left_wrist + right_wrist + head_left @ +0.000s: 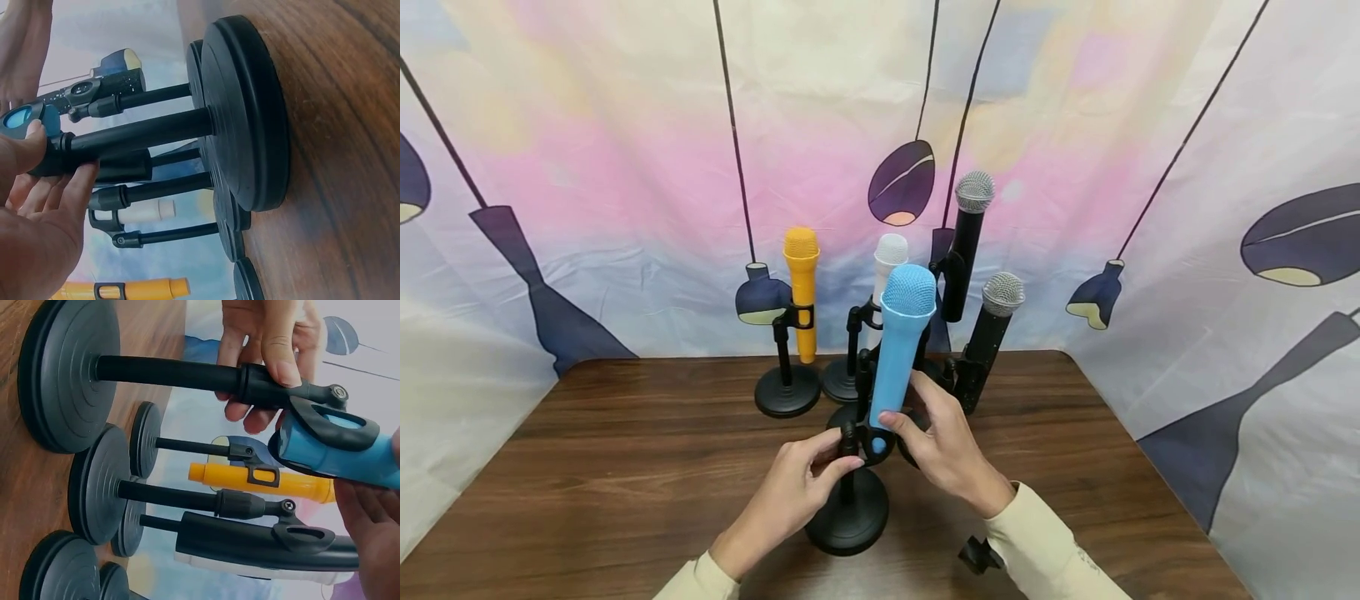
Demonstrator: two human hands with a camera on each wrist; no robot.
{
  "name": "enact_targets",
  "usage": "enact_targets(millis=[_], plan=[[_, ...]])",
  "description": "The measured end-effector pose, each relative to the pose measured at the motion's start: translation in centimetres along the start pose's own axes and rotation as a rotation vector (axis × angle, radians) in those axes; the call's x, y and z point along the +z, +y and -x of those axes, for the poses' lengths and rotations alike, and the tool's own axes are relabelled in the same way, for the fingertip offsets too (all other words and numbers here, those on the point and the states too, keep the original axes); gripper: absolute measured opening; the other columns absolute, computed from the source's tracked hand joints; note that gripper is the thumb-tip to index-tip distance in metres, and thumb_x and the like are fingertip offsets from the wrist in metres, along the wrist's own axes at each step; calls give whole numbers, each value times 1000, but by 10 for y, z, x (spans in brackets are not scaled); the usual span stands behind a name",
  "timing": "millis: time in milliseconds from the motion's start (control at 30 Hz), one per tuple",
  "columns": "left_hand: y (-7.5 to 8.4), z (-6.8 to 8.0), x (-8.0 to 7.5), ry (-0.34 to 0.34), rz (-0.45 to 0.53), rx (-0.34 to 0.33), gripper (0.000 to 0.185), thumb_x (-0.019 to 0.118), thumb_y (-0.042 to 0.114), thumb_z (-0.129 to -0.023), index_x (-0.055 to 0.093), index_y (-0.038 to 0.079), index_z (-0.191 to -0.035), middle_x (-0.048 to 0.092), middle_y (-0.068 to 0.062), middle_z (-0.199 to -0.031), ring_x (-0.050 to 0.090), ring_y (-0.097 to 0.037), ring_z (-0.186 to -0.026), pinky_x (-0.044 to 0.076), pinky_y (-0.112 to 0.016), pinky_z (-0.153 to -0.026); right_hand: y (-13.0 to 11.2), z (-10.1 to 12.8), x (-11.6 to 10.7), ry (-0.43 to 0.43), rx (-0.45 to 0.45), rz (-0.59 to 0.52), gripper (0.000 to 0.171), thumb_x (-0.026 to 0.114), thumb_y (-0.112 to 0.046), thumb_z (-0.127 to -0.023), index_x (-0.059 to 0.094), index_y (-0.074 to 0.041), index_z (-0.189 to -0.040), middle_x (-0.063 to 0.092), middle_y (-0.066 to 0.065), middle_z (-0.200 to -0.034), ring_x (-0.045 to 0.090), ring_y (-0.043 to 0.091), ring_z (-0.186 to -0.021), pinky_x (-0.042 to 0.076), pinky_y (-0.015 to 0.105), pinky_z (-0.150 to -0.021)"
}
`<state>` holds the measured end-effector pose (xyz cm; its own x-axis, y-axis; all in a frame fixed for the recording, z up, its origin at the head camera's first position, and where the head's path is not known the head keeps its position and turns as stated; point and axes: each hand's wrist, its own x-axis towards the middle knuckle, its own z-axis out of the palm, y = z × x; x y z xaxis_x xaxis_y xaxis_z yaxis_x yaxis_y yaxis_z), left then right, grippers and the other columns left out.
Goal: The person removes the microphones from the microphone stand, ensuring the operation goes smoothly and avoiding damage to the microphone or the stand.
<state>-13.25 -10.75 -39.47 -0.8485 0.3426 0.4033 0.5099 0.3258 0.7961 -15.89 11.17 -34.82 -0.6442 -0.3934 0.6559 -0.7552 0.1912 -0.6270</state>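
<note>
Almost upright, blue microphone (898, 354), head (909, 290) uppermost, right grip (946, 442) around it, left grip (793, 479) around stand (847, 492).

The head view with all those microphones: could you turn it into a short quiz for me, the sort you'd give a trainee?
1. What does the left hand grip?
a) the right sleeve
b) the upright of a black stand
c) the table's edge

2. True or false: the right hand holds the blue microphone by its mesh head.

3. How many microphones show in the head view?

Key:
1. b
2. False; it holds the lower part of the handle.
3. Five: the blue one, a yellow one, a white one, a higher black one and a lower black one.
</note>
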Motion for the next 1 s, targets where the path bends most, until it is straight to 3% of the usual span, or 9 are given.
enact_targets(millis=[233, 600, 800, 1000], plan=[[0, 1, 2, 0, 9, 12, 20, 66, 25, -99, 70, 13, -115, 77, -4, -103, 73, -12, -95, 58, -26, -78, -2, -1, -1, 24, -27, 59, 46, 62, -1, -100, 45, 0, -143, 61, 14, -121, 67, 20, -99, 57, 36, -84], [2, 2, 2, 12, -24, 9, 14, 67, 19, -99, 69, 14, -112, 76, 1, -99, 71, -17, -82, 57, -27, -70, -5, -5, -4, 5, -13, 12, 49, 55, -1, -104, 34, 3, -148, 57, 20, -125, 67, 28, -108, 56, 41, -90], [6, 4, 5, 43, -50, 4, 11, 67, 21, -99, 69, 16, -109, 71, 2, -100, 71, -13, -89, 58, -26, -74, -4, -7, -6, 0, -1, -53, 50, 53, -1, -105, 31, 5, -149, 54, 24, -127, 67, 36, -110, 57, 42, -89], [7, 6, 8, 95, -116, 14, 11, 69, 20, -98, 70, 19, -109, 65, 4, -102, 70, -10, -88, 57, -24, -68, -3, -10, -10, -10, 19, -114, 53, 52, -3, -105, 27, 6, -151, 51, 27, -129, 68, 38, -107, 58, 40, -87]])
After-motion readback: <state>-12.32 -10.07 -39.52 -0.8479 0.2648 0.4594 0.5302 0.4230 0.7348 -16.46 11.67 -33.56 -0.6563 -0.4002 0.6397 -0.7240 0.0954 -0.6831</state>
